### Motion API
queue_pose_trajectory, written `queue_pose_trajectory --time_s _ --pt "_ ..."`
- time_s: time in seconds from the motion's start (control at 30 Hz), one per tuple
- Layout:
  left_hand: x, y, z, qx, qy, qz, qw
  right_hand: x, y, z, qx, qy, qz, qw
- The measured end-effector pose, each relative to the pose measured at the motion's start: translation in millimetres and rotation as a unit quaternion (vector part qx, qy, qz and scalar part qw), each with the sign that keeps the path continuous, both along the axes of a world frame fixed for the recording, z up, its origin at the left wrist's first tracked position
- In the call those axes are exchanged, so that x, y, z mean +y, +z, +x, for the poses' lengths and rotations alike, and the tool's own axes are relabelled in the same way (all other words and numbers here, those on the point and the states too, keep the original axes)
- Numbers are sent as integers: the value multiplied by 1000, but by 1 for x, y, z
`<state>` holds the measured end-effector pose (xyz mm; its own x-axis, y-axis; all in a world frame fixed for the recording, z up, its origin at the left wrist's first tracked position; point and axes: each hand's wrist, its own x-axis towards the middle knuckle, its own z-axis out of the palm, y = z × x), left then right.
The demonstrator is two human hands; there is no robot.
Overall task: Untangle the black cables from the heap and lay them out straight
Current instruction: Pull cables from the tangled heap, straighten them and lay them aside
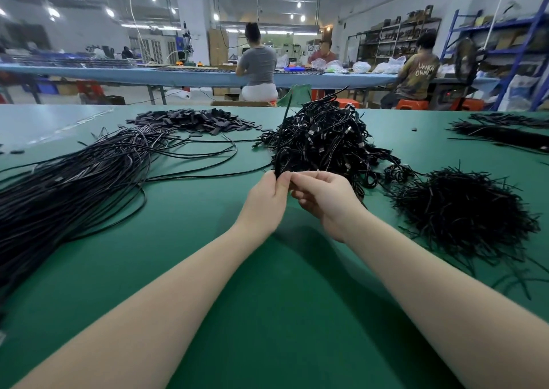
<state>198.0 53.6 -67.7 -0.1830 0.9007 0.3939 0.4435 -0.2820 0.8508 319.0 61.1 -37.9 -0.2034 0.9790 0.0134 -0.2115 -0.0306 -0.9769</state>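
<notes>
On green table (pixel 208 269) | left hand (pixel 266 201); right hand (pixel 323 200) both pinch looped cable (pixel 282 159) | at tangled heap (pixel 323 139)

Your desk (pixel 267 299) is plain dark green, paling to a washed-out sheen at its far left corner. On it, the tangled cable heap (pixel 323 142), the straightened cables (pixel 74 177) to the left, the short cut ties (pixel 463 210) to the right and the flat tabs (pixel 193 121) at the far side are all black. Beyond it you see a light blue workbench (pixel 184 76) and orange stools (pixel 411 104).
</notes>
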Motion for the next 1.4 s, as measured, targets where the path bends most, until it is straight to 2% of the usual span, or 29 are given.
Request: queue_pose_trajectory --time_s 0.1,0.17,0.2,0.23,0.3,0.37,0.4,0.47,0.5,0.53,0.57,0.6,0.67,0.77,0.83,0.9,1.0,1.17,1.3,1.4 --pt "2 -1 1 -26 -20 -19 999 -2 -2 2 -22 -2 14 1000" --pt "2 -2 1 -15 -21 -33 999 -2 -3 5 -100 -22 69 992" --pt "3 -2 1 -10 -23 -39 999 -1 -3 6 -168 -43 125 977" --pt "3 0 1 -5 -30 -46 999 0 -2 8 -245 -70 195 947" --pt "1 7 0 -4 -57 -76 995 1 0 11 -366 -106 330 864" --pt "0 18 -3 -61 -104 -154 981 0 3 14 -444 -105 427 781" --pt "0 25 -6 -111 -130 -220 961 -2 3 16 -482 -111 482 723" --pt "-5 41 -18 -193 -184 -369 890 -7 5 18 -521 -128 586 608" --pt "-8 48 -25 -208 -211 -417 860 -8 5 19 -511 -131 623 578" --pt "-10 53 -32 -206 -236 -437 843 -10 5 18 -500 -115 630 583" --pt "-13 57 -38 -196 -254 -441 838 -13 6 16 -486 -94 617 612" --pt "-16 60 -41 -183 -262 -433 843 -15 7 14 -463 -77 588 658" --pt "-18 62 -41 -151 -240 -374 883 -13 6 11 -388 -69 517 760" --pt "-14 65 -31 -131 -165 -233 949 -12 12 7 -328 -127 433 830" --pt "-14 69 -26 -124 -151 -168 966 -11 15 7 -276 -123 383 873" --pt "-14 73 -26 -120 -176 -148 966 -11 15 9 -229 -111 334 907" --pt "-16 74 -27 -126 -193 -161 960 -11 14 12 -227 -115 321 912" --pt "-17 62 -29 -68 -203 -152 965 -12 11 11 -263 -139 374 878" --pt "-17 57 -28 -26 -168 -161 972 -12 9 9 -281 -156 417 850" --pt "-14 57 -28 -83 -171 -200 961 -11 7 11 -293 -173 447 827"
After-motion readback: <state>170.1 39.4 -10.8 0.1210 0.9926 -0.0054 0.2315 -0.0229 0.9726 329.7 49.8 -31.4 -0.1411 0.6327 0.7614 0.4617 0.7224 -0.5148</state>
